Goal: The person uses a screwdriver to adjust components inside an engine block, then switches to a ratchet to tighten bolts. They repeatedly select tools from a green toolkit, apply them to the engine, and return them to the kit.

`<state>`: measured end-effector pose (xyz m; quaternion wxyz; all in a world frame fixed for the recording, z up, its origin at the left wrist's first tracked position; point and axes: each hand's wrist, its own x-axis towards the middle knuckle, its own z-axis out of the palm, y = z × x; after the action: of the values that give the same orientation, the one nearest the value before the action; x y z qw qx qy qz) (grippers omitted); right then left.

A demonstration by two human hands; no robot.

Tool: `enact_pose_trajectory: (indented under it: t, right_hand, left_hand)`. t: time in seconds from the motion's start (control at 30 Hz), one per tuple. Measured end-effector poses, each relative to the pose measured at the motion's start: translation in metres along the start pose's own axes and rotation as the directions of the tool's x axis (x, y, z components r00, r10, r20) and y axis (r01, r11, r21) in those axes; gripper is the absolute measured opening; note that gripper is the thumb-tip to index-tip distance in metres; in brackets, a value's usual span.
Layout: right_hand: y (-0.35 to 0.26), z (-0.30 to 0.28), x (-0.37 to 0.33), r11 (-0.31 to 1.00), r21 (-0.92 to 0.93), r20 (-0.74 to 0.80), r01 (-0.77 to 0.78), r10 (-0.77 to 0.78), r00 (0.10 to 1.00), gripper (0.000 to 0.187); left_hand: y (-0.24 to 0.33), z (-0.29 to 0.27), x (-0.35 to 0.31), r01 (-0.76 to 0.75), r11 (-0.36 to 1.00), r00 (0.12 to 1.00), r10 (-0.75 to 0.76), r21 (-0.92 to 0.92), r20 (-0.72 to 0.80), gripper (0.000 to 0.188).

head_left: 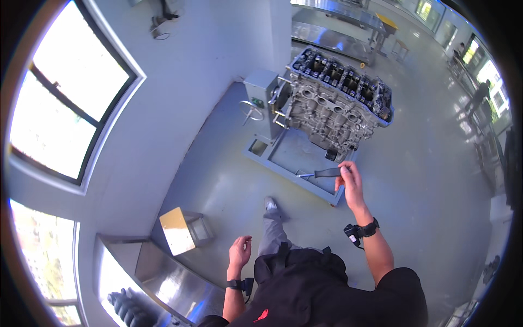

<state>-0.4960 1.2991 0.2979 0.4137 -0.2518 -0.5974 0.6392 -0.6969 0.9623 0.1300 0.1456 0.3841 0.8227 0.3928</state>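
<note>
My right hand [349, 180] is raised in front of me and grips a tool with a dark handle and a metal tip [321, 173] that points left. Just beyond it stands a grey engine block [332, 106] mounted on a grey stand with a tray base [291, 155] and a hand wheel [251, 111]. My left hand [240, 252] hangs low at my side with its fingers loosely curled and nothing in it. Both wrists wear dark bands.
A small stool with a yellow top [175, 230] stands on the grey floor to my left. A shiny metal workbench [158, 278] runs along the lower left, with a dark ribbed part [128, 309] on it. Windows line the left wall. People stand far right.
</note>
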Motion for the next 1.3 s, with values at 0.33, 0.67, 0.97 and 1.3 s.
enact_pose_trajectory:
  t: [0.33, 0.67, 0.97, 1.3]
  right_hand:
    - [-0.061, -0.065, 0.414, 0.833, -0.493, -0.212, 0.250, -0.394, 0.894, 0.018]
    - [-0.089, -0.098, 0.664, 0.262, -0.965, -0.120, 0.014, -0.485, 0.866, 0.011]
    - [-0.047, -0.162, 0.723, 0.302, -0.945, -0.229, -0.127, -0.331, 0.915, 0.013]
    - [-0.054, -0.227, 0.795, 0.256, -0.962, 0.043, 0.093, -0.194, 0.980, 0.019]
  left_hand:
    - [0.059, 0.012, 0.492, -0.227, 0.972, 0.968, 0.220, 0.051, 0.117, 0.015]
    - [0.174, 0.034, 0.785, -0.382, 0.910, 0.897, 0.407, -0.158, 0.173, 0.014]
    - [0.210, 0.120, 0.874, -0.332, 0.907, 0.861, 0.404, -0.260, 0.310, 0.014]
    - [0.330, 0.181, 1.000, -0.544, 0.815, 0.795, 0.577, -0.202, 0.186, 0.020]
